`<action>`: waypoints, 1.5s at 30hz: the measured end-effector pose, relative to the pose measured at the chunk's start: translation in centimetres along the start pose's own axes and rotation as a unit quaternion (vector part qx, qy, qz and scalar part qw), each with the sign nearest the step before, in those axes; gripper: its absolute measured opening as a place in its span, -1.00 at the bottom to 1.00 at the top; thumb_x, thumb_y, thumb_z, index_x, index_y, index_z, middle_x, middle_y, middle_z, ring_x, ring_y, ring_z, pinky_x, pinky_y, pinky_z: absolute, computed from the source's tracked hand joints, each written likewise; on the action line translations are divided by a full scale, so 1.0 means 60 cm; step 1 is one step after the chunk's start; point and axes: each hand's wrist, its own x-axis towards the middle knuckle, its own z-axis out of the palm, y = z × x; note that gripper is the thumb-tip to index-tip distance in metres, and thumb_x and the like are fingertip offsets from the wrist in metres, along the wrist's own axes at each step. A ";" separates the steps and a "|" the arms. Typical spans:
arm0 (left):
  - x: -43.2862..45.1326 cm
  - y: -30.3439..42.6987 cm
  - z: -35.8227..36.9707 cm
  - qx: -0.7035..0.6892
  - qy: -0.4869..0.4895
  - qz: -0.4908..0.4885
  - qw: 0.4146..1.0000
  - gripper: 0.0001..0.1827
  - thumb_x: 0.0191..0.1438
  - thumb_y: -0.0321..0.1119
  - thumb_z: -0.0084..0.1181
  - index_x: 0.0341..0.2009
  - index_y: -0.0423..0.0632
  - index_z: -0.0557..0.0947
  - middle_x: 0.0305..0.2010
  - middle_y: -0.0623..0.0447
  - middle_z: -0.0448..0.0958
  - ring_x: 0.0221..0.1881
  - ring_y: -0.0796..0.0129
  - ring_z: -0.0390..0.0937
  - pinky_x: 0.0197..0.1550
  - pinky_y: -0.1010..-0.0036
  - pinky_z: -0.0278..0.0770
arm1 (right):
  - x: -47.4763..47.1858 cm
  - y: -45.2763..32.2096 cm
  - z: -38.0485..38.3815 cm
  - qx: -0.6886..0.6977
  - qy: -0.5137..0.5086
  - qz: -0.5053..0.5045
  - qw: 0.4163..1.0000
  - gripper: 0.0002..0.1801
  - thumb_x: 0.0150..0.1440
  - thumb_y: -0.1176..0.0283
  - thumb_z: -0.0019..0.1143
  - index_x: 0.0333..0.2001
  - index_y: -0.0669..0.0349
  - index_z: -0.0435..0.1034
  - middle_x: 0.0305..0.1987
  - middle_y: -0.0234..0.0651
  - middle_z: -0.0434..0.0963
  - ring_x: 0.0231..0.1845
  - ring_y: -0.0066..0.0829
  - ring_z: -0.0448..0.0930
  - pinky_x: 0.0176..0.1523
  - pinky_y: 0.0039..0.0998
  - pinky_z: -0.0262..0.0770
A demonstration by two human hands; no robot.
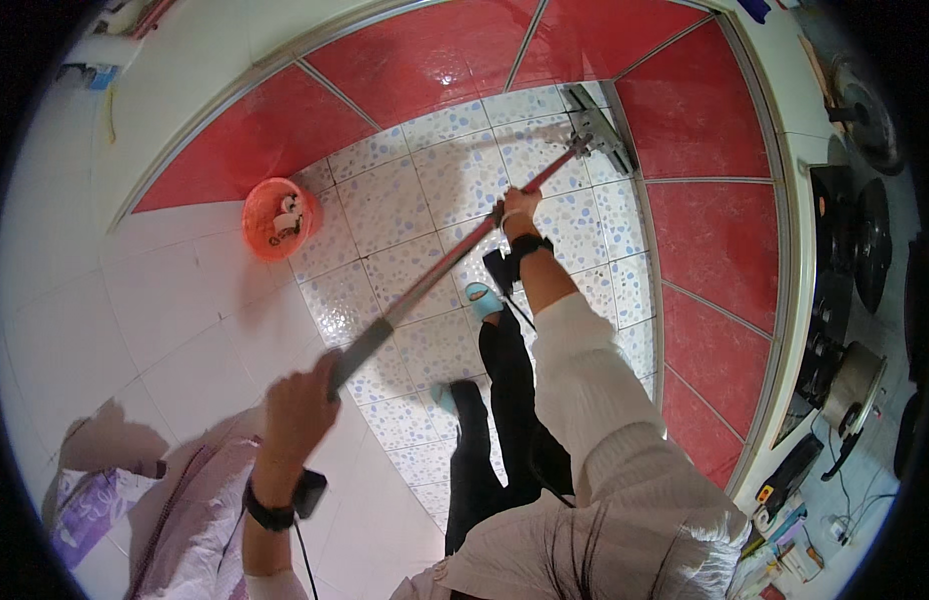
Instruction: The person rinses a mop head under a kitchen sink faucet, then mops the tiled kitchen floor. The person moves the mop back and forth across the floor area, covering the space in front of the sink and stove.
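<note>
My left hand [303, 409] is wrapped around the grey upper end of a mop's pole [434, 289]. Farther down, my right hand [521, 202] grips the red part of the same pole. The pole slants away from me across the speckled tile floor [464, 172]. At its far end the flat grey mop head [601, 129] rests on the floor in the corner, close against the base of the red cabinets [712, 240]. The underside of the head is hidden. Both wrists carry black straps with small devices and cables.
An orange plastic bin [281, 221] with litter inside stands by the left wall. On the right counter are a gas stove [824, 300], a metal pot [851, 386] and a pan lid [862, 112]. A pink bag [202, 517] and a purple package [97, 514] lie at lower left.
</note>
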 end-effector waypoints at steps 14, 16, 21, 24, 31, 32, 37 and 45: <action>-0.808 0.086 0.573 -0.190 -0.182 -0.219 0.940 -0.33 -0.19 -0.33 0.00 0.11 0.07 0.19 -0.55 -0.19 0.50 -0.53 -0.13 0.47 -0.43 0.09 0.43 | -0.512 0.455 -0.570 -0.251 -0.201 0.092 0.943 -0.65 -0.02 0.53 -0.01 -0.18 0.29 0.05 -0.55 -0.21 0.33 -0.57 -0.33 0.44 -0.62 -0.33 0.38; -0.983 0.075 0.659 -0.274 -0.202 -0.271 0.901 -0.45 -0.22 -0.20 0.15 -0.05 0.03 0.36 -0.59 -0.18 0.48 -0.51 -0.12 0.47 -0.48 0.12 0.40 | -0.652 0.543 -0.692 -0.298 -0.208 0.107 0.925 -0.68 -0.01 0.50 -0.03 -0.23 0.26 0.04 -0.62 -0.26 0.31 -0.62 -0.30 0.42 -0.57 -0.30 0.39; -1.410 0.111 0.806 -0.262 -0.275 -0.413 0.828 -0.53 -0.09 -0.18 0.01 -0.03 0.00 0.38 -0.33 -0.16 0.48 -0.28 0.00 0.44 -0.27 0.19 0.37 | -0.945 0.653 -0.951 -0.402 -0.231 0.354 0.812 -0.62 -0.02 0.43 0.10 -0.21 0.31 0.11 -0.35 -0.10 0.37 -0.35 -0.21 0.50 -0.42 -0.15 0.47; -1.557 0.150 0.855 -0.235 -0.303 -0.445 0.810 -0.56 -0.02 -0.16 -0.08 -0.02 -0.02 0.40 -0.17 -0.15 0.47 -0.14 0.07 0.43 -0.14 0.22 0.36 | -1.015 0.694 -1.040 -0.504 -0.287 0.452 0.678 -0.51 -0.02 0.32 0.11 -0.11 0.35 0.11 -0.25 -0.07 0.35 -0.27 -0.20 0.47 -0.30 -0.20 0.47; -1.373 0.258 0.964 -0.378 -0.256 -0.403 0.793 -0.60 -0.06 -0.18 0.02 -0.11 -0.07 0.45 -0.41 -0.19 0.50 -0.41 -0.01 0.47 -0.35 0.20 0.41 | -0.841 0.663 -1.050 -0.500 -0.301 0.258 0.770 -0.60 -0.15 0.41 0.18 -0.27 0.31 0.20 -0.47 -0.13 0.43 -0.45 -0.21 0.52 -0.44 -0.19 0.46; -1.311 0.281 0.965 -0.396 -0.240 -0.397 0.793 -0.63 -0.06 -0.20 0.03 -0.15 -0.10 0.47 -0.43 -0.15 0.50 -0.44 0.05 0.46 -0.37 0.23 0.40 | -0.786 0.629 -1.030 -0.476 -0.308 0.298 0.768 -0.55 -0.16 0.39 0.17 -0.21 0.34 0.21 -0.36 -0.09 0.44 -0.31 -0.20 0.51 -0.32 -0.17 0.46; -0.969 0.338 0.892 -0.349 -0.144 -0.325 0.867 -0.63 -0.27 -0.14 0.27 -0.53 -0.18 0.48 -0.63 -0.19 0.45 -0.52 -0.13 0.44 -0.50 0.15 0.39 | -0.529 0.483 -0.858 -0.529 -0.290 -0.030 0.797 -0.34 -0.05 0.32 0.10 0.07 0.36 0.03 -0.03 0.06 0.30 -0.02 -0.07 0.35 0.00 -0.24 0.28; -0.557 0.276 0.787 -0.799 0.026 -0.159 0.580 -0.77 0.01 -0.27 0.07 -0.46 -0.18 0.43 -0.68 0.15 0.33 -0.71 0.53 0.25 -0.66 0.58 0.20 | -0.408 0.361 -0.577 -0.504 -0.301 -0.217 0.780 -0.13 -0.02 0.30 -0.02 0.21 0.42 -0.29 0.11 0.22 0.14 0.02 0.01 0.35 0.05 -0.25 0.31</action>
